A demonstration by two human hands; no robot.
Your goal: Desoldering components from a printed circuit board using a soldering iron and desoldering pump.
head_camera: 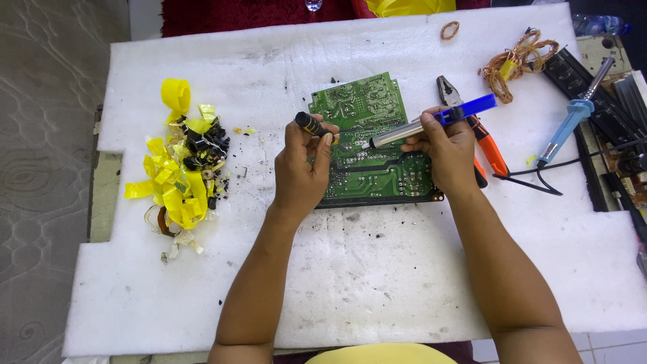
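Note:
A green circuit board (371, 168) lies solder side up on a white foam sheet (377, 269). My left hand (301, 168) grips a small tool with a black and yellow handle (310, 124), its tip pointing right over the board. My right hand (445, 152) holds a desoldering pump (431, 123) with a silver barrel and blue top, its nozzle down on the board near the other tool's tip.
Orange-handled pliers (482, 131) lie right of the board. A blue soldering iron (569, 121) with black cable rests at the right edge, beside dark parts (606, 101). Copper wire coils (515, 64) sit at the back right. A heap of yellow tape and black components (182, 168) lies left.

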